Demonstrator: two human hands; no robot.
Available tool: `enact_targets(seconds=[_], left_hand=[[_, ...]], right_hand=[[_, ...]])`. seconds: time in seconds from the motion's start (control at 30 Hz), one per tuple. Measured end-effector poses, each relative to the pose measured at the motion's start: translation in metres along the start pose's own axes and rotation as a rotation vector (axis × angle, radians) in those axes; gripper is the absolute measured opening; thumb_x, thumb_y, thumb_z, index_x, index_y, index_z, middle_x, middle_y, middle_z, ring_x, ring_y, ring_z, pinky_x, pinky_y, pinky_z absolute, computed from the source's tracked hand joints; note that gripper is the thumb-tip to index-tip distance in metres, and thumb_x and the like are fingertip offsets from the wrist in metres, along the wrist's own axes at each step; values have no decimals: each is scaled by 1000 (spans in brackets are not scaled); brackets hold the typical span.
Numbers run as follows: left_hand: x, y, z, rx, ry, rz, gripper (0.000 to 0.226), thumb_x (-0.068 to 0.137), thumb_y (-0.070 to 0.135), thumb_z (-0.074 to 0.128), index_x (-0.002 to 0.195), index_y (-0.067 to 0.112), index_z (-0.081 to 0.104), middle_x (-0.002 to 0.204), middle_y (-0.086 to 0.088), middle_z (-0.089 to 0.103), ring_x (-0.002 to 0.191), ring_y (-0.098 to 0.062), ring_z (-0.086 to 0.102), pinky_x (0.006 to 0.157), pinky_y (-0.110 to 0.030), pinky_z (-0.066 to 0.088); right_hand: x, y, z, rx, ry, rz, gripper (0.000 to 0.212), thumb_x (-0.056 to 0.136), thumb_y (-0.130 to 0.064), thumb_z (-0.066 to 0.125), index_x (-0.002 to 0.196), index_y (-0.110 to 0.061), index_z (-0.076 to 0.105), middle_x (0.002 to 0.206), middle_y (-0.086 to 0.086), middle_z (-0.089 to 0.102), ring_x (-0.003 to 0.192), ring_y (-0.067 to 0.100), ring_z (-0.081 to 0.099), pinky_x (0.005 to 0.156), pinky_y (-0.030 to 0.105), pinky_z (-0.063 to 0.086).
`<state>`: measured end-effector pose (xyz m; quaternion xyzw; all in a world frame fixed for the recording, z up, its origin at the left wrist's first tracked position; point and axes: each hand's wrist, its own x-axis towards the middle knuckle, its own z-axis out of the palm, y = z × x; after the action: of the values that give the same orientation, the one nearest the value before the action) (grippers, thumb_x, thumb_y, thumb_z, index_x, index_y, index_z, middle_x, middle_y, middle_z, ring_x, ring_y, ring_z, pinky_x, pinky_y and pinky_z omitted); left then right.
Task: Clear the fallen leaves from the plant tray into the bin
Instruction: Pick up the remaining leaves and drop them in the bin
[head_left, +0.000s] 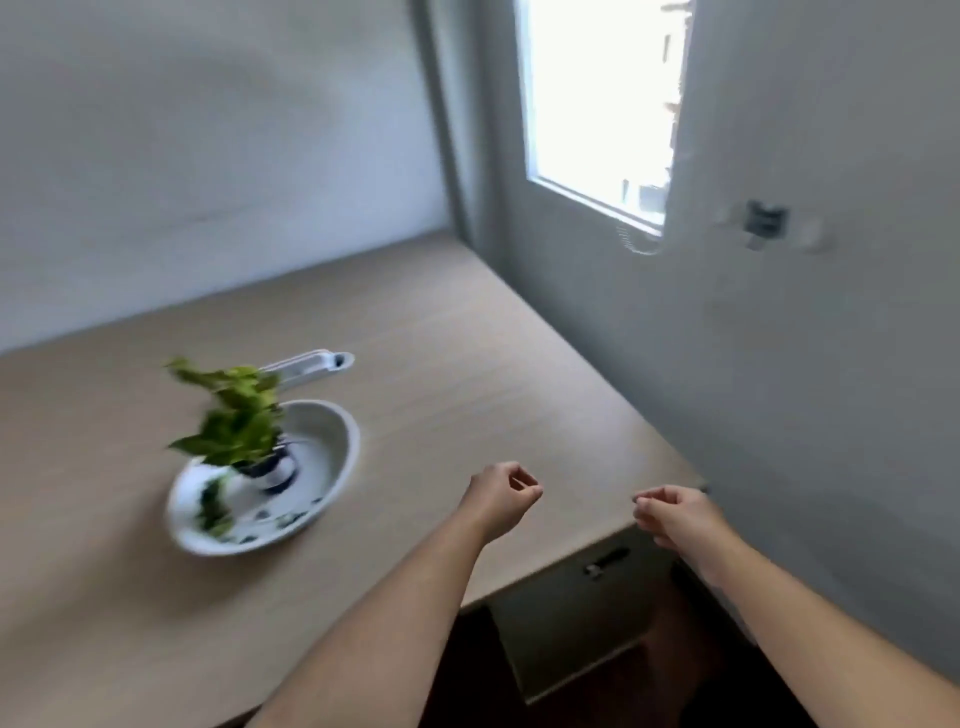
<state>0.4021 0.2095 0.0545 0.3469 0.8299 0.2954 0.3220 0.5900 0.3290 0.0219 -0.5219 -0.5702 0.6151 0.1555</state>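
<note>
A white oval plant tray (340, 441) lies on the wooden table, left of centre. A small leafy green plant (236, 415) in a dark pot (272, 467) stands in the tray. Several dark green fallen leaves (215, 512) lie on the tray's near side. My left hand (501, 499) hovers over the table to the right of the tray, fingers loosely curled, nothing visible in it. My right hand (675, 514) hangs past the table's right edge, fingers curled the same way and holding nothing I can see. The frame is blurred. No bin is in view.
A white flat object (311, 364) lies on the table behind the plant. The wooden table (467, 364) meets grey walls at the back and right. A window (592, 104) is in the right wall. Below the table's near right corner is a cabinet with a dark handle (605, 561).
</note>
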Motion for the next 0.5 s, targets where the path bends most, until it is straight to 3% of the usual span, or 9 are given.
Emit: enact_targets(seconds=[0.1, 0.3, 0.37, 0.5], left_hand=[[-24, -56, -68, -44, 166, -95, 16, 83, 26, 62, 92, 15, 69, 98, -9, 72, 94, -23, 66, 76, -26, 48], [-61, -163, -182, -46, 361, -222, 10, 79, 25, 63, 86, 18, 67, 96, -4, 72, 90, -20, 64, 74, -25, 47], [-63, -195, -214, -17, 382, -253, 6, 78, 23, 63, 84, 20, 65, 96, -4, 71, 91, -20, 63, 76, -24, 47], [-48, -256, -260, 109, 317, -269, 21, 78, 15, 65, 99, 12, 63, 95, -4, 63, 84, -19, 57, 82, -29, 50]], right_hand=[[-5, -35, 71, -192, -162, -85, 11, 91, -14, 54, 86, -13, 64, 82, 4, 67, 74, 17, 62, 63, 27, 44], [-15, -86, 218, -378, -333, -219, 10, 87, -8, 58, 89, -7, 68, 78, 8, 66, 67, 18, 60, 56, 25, 39], [-19, -98, 264, -455, -344, -285, 10, 84, -9, 61, 88, -7, 70, 78, 8, 68, 68, 18, 62, 53, 22, 40], [-18, -104, 349, -658, -326, -411, 12, 81, -17, 62, 88, -13, 71, 81, 4, 67, 73, 18, 59, 57, 22, 42]])
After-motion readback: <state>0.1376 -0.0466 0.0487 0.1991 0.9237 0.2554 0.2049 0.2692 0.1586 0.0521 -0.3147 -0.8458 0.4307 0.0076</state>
